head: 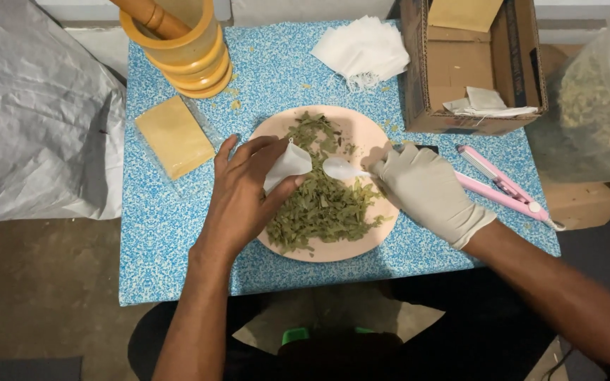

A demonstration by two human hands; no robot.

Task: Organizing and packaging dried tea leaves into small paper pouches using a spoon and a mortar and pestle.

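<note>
My bare left hand holds a small white filter bag over a pink plate heaped with dried green leaves. My right hand, in a white glove, grips a white plastic spoon whose bowl points at the mouth of the bag. Both hands hover just above the leaves near the plate's middle.
The plate sits on a small blue speckled table. A stack of white bags, a cardboard box, a pink heat sealer, a tan packet and a yellow mortar with wooden pestle surround it. A clear bag of herbs stands right.
</note>
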